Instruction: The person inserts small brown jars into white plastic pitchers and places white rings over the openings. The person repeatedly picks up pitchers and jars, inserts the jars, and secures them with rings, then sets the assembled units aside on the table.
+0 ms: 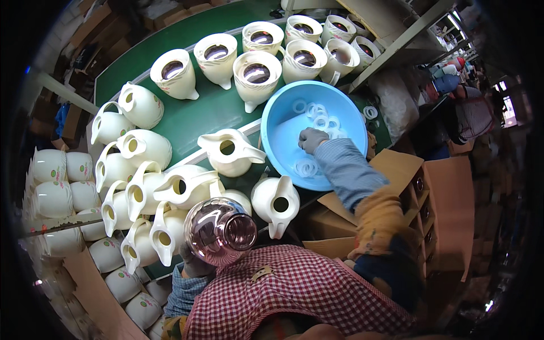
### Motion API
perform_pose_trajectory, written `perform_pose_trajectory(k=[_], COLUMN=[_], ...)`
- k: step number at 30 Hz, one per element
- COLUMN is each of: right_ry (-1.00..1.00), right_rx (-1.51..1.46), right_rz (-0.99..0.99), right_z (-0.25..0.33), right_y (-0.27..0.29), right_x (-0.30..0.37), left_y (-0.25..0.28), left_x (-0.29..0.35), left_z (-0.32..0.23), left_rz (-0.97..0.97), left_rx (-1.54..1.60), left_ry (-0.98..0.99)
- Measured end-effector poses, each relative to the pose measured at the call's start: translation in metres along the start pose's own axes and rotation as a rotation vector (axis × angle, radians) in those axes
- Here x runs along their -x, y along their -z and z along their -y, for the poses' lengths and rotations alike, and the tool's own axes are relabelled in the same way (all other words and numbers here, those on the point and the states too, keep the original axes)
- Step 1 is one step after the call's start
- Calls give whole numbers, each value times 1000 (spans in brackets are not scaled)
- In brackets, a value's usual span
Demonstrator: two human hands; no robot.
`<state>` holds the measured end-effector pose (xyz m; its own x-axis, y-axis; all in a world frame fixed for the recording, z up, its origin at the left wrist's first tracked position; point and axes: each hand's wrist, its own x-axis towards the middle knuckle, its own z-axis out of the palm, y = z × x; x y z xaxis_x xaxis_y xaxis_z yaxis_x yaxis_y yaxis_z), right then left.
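My left hand (196,264), in a grey glove, grips a shiny silvered glass flask liner (211,233) in front of my checked apron. The liner lies tilted, its round mouth toward the right; it hides most of the fingers. My right hand (312,140), gloved too, reaches into a light blue plastic basin (273,107) with its fingers curled. Whatever those fingers may hold is hidden. Translucent white rings (321,121) lie in the basin beyond the hand, and more rings (306,168) rest nearer to me.
White jug bodies with spouts (226,148) crowd the green table (192,122) at left and centre. Upturned white bodies with dark glass inside (257,73) line the far side. Stacked white bodies (54,198) stand at far left. An open cardboard box with dividers (396,170) is at right.
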<state>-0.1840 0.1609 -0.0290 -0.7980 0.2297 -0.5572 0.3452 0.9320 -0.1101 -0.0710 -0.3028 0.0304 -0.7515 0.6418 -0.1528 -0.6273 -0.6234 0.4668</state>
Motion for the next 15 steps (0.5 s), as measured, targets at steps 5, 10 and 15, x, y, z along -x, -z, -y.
perform_pose_trajectory(k=[5,10,15], right_ry=[437,740,721], right_rx=[-1053,-1339,-1356], right_rz=[182,371,470], right_z=[27,94,146], right_y=[79,99,83], right_x=[91,208,242], left_y=[-12,-26,-34], left_x=[-16,-29,-20], left_z=[7,-4,-9], left_rz=[-31,54,105], left_rx=[2,111,-46], left_ry=[-35,38,89])
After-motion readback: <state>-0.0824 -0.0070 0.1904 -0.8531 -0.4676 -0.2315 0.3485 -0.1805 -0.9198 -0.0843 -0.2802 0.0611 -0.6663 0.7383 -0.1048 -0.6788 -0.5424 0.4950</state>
